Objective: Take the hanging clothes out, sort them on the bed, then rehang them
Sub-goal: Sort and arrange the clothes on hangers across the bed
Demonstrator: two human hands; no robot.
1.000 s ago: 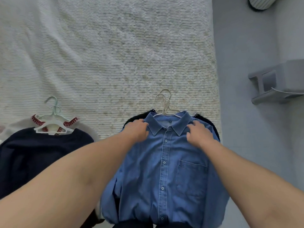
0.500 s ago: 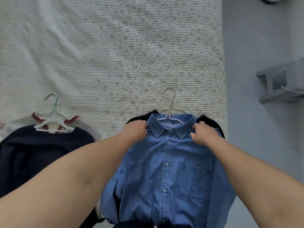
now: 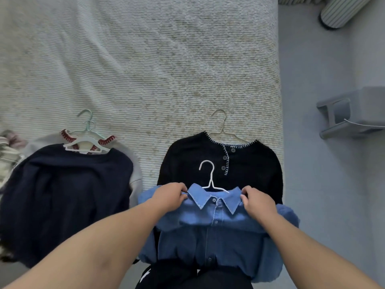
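Denim shirt (image 3: pixel 216 232) on white hanger (image 3: pixel 210 178): nearest; left hand (image 3: pixel 169 197) and right hand (image 3: pixel 257 202) each pinch a shoulder beside the collar, likely to carry it level. Beneath, farther: black cardigan (image 3: pixel 239 163), hangered, flat on bed (image 3: pixel 145 69), sorted. Left: navy sweater (image 3: pixel 68 195) pile.

Bare forearms, no sleeves; black trousers (image 3: pixel 193 276) with a white mark.

Bunched denim shirt (image 3: pixel 216 230) over black cardigan (image 3: pixel 245 163)
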